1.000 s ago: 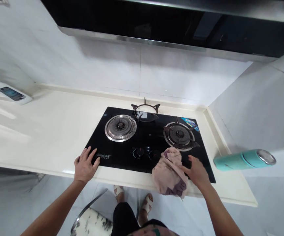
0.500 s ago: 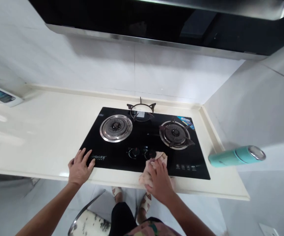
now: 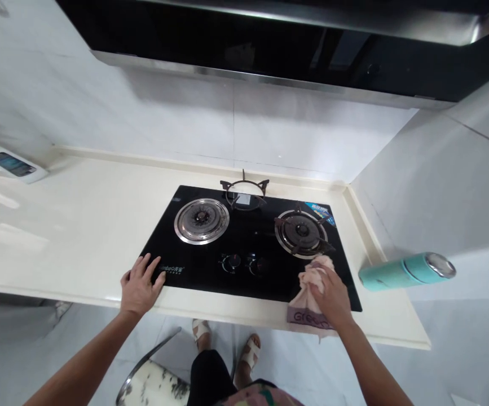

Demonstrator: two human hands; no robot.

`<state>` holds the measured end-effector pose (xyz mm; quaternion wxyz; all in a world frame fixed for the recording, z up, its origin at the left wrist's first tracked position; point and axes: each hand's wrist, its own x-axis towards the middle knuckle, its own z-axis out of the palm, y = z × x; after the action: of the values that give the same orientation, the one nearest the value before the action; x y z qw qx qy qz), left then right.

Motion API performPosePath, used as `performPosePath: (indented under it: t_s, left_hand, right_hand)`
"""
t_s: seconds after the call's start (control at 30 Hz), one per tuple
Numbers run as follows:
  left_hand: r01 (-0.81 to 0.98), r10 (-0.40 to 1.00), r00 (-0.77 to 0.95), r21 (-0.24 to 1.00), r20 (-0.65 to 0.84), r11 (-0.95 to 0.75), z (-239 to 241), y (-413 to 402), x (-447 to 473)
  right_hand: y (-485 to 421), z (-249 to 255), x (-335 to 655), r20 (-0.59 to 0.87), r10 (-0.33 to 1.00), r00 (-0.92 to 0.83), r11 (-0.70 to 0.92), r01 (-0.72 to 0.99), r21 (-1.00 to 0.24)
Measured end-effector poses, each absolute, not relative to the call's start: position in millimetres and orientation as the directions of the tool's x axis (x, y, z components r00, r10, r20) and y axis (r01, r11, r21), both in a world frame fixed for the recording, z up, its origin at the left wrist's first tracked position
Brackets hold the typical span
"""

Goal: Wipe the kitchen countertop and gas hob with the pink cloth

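A black glass gas stove (image 3: 214, 270) is set into the pale counter. My right hand (image 3: 331, 293) is closed on a pink cloth (image 3: 309, 282) and presses it onto the glass in front of the right burner (image 3: 302, 230). Part of the cloth, with a purple lettered band, hangs toward the counter's front edge. My left hand (image 3: 141, 285) lies flat with fingers spread at the stove's front left corner. Bare of its pan support, the left burner (image 3: 202, 221) shows its metal ring. A loose pan support (image 3: 245, 194) rests at the stove's back edge. Two knobs (image 3: 232, 261) sit at the front middle.
A teal bottle (image 3: 405, 272) stands right of the stove, near the side wall. Above hangs a dark range hood (image 3: 248, 51). At the far left is a white object with a screen (image 3: 12, 164). A chair (image 3: 155, 383) is below, by my legs.
My right hand has moved the cloth rightward, from the right knob to the area in front of the right burner. The left hand has stayed at the stove's corner.
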<state>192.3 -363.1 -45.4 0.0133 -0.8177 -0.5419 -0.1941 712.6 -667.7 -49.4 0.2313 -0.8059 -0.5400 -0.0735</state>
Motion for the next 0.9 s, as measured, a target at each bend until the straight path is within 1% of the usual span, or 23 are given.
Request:
performPosePath:
  t_s: [0.1,0.17,0.23,0.37,0.43,0.57,0.73,0.8,0.9]
  left_hand:
    - [0.882,0.874,0.347,0.197,0.339,-0.427,-47,-364,192]
    - [0.88,0.872,0.345,0.202,0.347,-0.429,-49,-364,192]
    - [0.879,0.87,0.341,0.208,0.356,-0.43,-50,-364,192]
    - [0.87,0.865,0.337,0.227,0.371,-0.437,-53,-365,193]
    - [0.868,0.865,0.332,0.237,0.375,-0.436,-54,-365,192]
    - [0.869,0.868,0.33,0.241,0.37,-0.433,-54,-365,192]
    - [0.88,0.882,0.327,0.231,0.34,-0.415,-49,-367,195]
    - [0.885,0.89,0.32,0.233,0.324,-0.403,-47,-368,196]
    - [0.889,0.9,0.308,0.242,0.308,-0.388,-46,-369,197]
  right_hand:
    - [-690,-58,724,0.402,0.716,0.57,-0.501,0.822,-0.273]
    - [-696,-63,715,0.422,0.686,0.592,-0.537,0.804,-0.255]
    - [-690,-65,695,0.426,0.734,0.528,-0.461,0.849,-0.258]
    - [-654,-60,651,0.415,0.862,0.29,-0.133,0.92,-0.369]
    - [-632,-53,645,0.414,0.887,0.206,-0.024,0.914,-0.404]
    - [-581,-36,665,0.407,0.892,0.197,-0.003,0.902,-0.432]
    - [-518,-37,675,0.33,0.934,0.139,0.021,0.899,-0.437]
    - [-512,-41,666,0.303,0.944,0.132,0.008,0.907,-0.421]
    - [-539,-45,652,0.285,0.943,0.171,-0.048,0.919,-0.392]
